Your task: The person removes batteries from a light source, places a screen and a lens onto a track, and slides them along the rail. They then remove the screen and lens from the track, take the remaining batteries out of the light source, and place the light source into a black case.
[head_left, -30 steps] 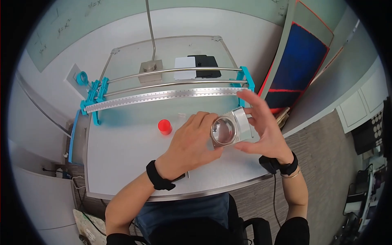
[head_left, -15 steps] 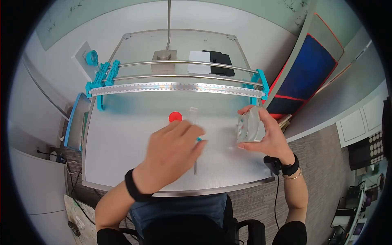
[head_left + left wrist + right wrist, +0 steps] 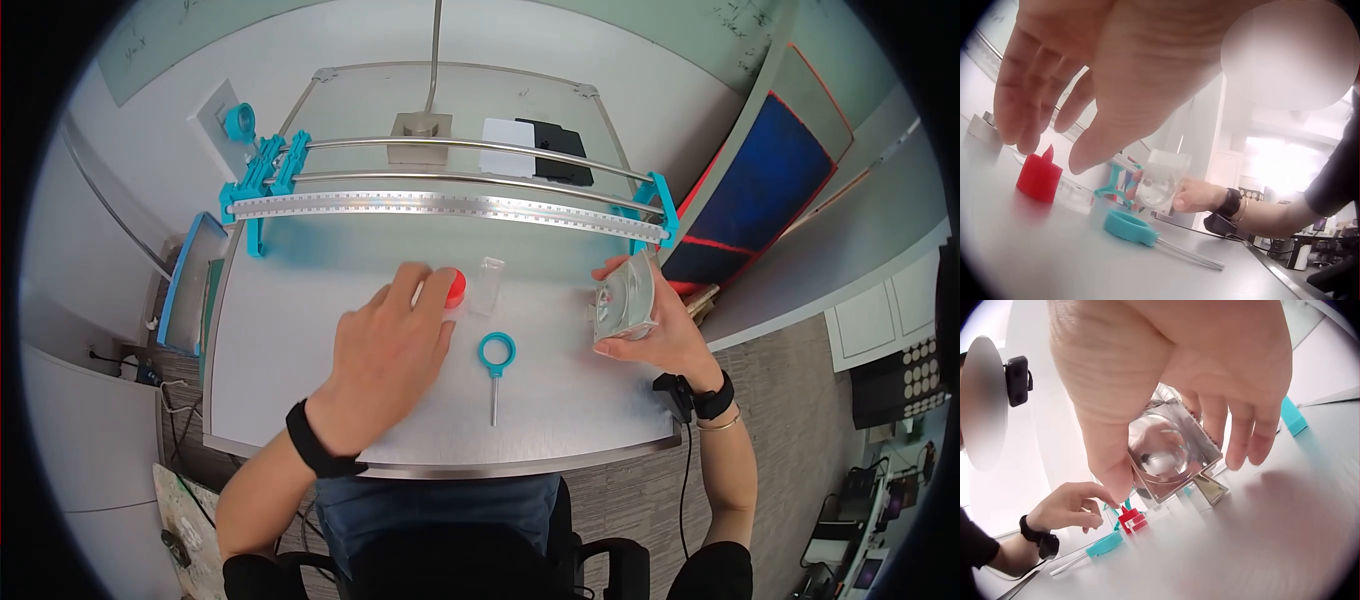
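Note:
My right hand [image 3: 612, 312] grips a clear square lens holder [image 3: 630, 290] by its edges, held above the table's right side. From the right wrist, thumb and fingers [image 3: 1241, 447] clamp the lens holder [image 3: 1163, 447]. My left hand [image 3: 425, 292] hovers open over a small red candle-shaped piece [image 3: 455, 288]. In the left wrist view its fingertips [image 3: 1022, 140] hang just above the red piece [image 3: 1039, 178] without gripping it. A teal ring on a metal rod [image 3: 496, 352] lies flat between my hands. A small clear block [image 3: 488, 280] sits beside the red piece.
A ruled metal rail [image 3: 450, 205] on teal end brackets [image 3: 255, 195] crosses the table's far half. Behind it stand a lamp base [image 3: 420, 125], a white card [image 3: 508, 133] and a black box [image 3: 558, 140]. A teal tray [image 3: 190, 290] hangs off the left edge.
My left hand let go of the lens holder and moved left to the red piece. The teal ring on its rod now lies uncovered. My right hand kept the holder and shifted right.

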The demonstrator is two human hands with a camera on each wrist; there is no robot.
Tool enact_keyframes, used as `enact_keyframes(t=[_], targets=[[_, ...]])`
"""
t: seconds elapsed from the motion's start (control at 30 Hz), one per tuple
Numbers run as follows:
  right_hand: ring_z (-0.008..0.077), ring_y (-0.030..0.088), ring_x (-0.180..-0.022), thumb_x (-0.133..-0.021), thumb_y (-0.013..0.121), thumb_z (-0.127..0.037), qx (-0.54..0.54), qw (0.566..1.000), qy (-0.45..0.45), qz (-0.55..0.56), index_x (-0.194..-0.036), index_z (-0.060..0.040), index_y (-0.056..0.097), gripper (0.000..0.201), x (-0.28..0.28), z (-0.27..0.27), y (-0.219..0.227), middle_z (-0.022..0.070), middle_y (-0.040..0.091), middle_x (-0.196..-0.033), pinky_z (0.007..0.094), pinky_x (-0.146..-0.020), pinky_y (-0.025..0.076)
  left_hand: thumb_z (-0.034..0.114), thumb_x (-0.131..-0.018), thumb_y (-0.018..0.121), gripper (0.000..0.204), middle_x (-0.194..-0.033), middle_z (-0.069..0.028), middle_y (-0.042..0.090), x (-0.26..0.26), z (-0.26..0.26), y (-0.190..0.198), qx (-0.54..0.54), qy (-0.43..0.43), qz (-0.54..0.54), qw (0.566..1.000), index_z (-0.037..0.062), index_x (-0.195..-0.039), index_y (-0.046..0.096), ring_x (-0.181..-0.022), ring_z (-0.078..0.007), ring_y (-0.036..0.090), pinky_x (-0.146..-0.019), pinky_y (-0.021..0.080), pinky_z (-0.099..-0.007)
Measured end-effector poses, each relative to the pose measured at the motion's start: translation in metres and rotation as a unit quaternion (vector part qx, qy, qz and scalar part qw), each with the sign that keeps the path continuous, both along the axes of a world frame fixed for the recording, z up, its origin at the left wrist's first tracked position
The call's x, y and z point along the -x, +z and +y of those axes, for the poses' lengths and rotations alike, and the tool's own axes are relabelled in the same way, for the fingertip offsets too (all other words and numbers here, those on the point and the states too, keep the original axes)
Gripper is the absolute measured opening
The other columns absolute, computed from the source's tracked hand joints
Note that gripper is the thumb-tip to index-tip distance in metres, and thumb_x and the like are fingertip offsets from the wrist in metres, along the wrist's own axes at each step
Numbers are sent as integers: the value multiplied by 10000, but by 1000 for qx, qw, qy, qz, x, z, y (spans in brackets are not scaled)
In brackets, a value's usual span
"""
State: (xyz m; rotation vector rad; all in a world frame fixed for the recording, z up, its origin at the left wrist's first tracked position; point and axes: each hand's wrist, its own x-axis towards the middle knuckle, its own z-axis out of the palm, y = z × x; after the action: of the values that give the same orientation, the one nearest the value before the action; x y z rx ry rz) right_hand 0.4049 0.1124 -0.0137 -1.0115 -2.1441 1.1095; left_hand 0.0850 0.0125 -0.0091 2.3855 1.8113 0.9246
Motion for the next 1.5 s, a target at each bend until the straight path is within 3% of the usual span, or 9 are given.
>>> enact_keyframes(t=[0.27,0.43,0.97,1.07,1.17,1.23,1.27,1.33,1.5], targets=[[186,568,-1217,-656,958,-141,42,999,0,8,-1446,-63,440,948,1,0,-3,88,548,-1371,372,-1047,459,147,-876,728,366,-1057,-101,654,7,33,-17,57,-22,48,997,53,-1210,615,-798,-339,673,-673,542,-407],[207,563,-1226,-663,953,-159,29,1000,5,8,-1480,-66,397,993,1,0,-7,105,556,-1362,380,-1060,451,184,-879,741,318,-1006,-105,662,-4,36,-4,-36,-28,-23,999,52,-1155,650,-764,-328,663,-656,527,-395],[250,549,-1256,-679,944,-216,59,998,-7,-1,-1553,-40,301,1099,3,-3,0,154,542,-1394,397,-1082,431,225,-867,746,341,-998,-83,670,-28,50,-10,5,-12,41,999,58,-1151,657,-779,-293,685,-641,538,-383],[262,538,-1281,-682,943,-228,41,999,-2,-20,-1576,-35,269,1136,2,-1,0,167,533,-1415,408,-1097,419,218,-864,750,355,-1000,-82,665,-30,44,-6,-54,-13,6,998,63,-1168,649,-786,-288,684,-619,534,-368],[268,523,-1308,-682,943,-240,28,999,-1,-16,-1588,-30,247,1161,0,0,-4,174,527,-1434,414,-1113,401,221,-857,762,267,-914,-57,643,-33,23,5,-112,-1,-8,994,79,-1058,659,-753,-262,667,-565,506,-354],[249,517,-1314,-661,960,-213,29,1000,-8,-8,-1593,-36,256,1182,-3,1,-3,148,536,-1434,405,-1121,394,221,-844,777,200,-796,-27,595,-32,1,5,-53,-41,36,997,99,-899,628,-685,-227,635,-517,458,-346],[230,511,-1320,-640,978,-186,28,999,-16,0,-1598,-42,264,1204,-4,1,-3,123,545,-1434,396,-1129,386,221,-844,777,200,-796,-27,595,-34,-8,2,-52,-41,37,997,99,-899,628,-685,-227,635,-517,458,-346],[255,513,-1321,-652,964,-209,22,1000,-8,6,-1605,-30,234,1214,-8,3,-4,151,530,-1444,404,-1126,385,243,-836,781,255,-687,-11,537,-40,-24,-5,10,-48,62,997,111,-753,579,-600,-202,598,-467,407,-355],[288,513,-1332,-653,953,-230,-7,1000,-4,-8,-1617,-16,194,1245,-15,-7,0,189,502,-1477,418,-1118,387,295,-814,776,324,-592,-25,500,-56,-36,-20,68,-45,109,991,102,-657,569,-503,-212,566,-421,384,-376]])
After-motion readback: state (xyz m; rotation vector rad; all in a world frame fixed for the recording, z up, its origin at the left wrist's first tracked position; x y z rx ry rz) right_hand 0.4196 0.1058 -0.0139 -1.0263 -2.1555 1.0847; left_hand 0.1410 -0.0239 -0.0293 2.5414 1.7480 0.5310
